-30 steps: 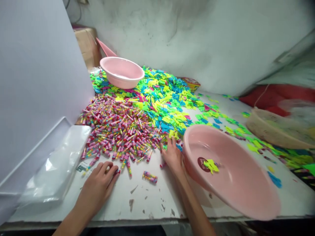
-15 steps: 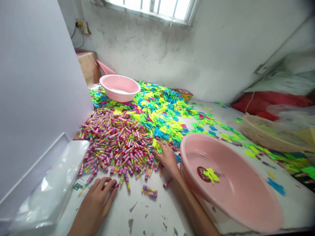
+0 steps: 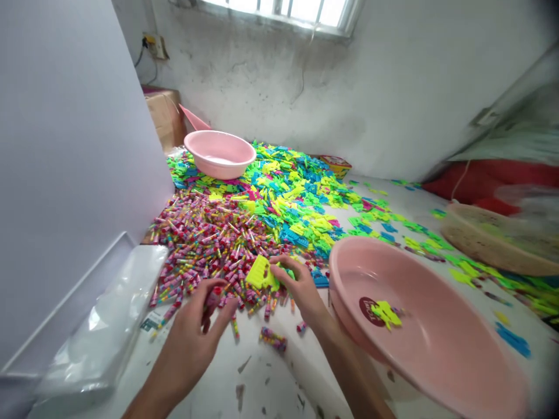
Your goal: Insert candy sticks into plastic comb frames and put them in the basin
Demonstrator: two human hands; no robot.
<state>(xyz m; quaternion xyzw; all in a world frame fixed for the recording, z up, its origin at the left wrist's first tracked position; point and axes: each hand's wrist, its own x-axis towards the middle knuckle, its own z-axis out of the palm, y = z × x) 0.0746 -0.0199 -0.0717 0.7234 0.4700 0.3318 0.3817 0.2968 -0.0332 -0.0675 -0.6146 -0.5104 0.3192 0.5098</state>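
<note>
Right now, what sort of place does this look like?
Probably a small workroom for hand assembly or packing: a bench heaped with striped tubes and bright plastic pieces, with pink plastic basins beside a bare, scuffed wall.

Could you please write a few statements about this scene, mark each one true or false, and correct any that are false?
1. The right hand holds a lime-yellow plastic piece. True.
2. The left hand is empty. False: it grips a striped tube.
3. A yellow-green piece lies inside the large pink basin. True.
4. The smaller pink basin is upside down. False: it stands open side up beyond the heap of coloured pieces.
</note>
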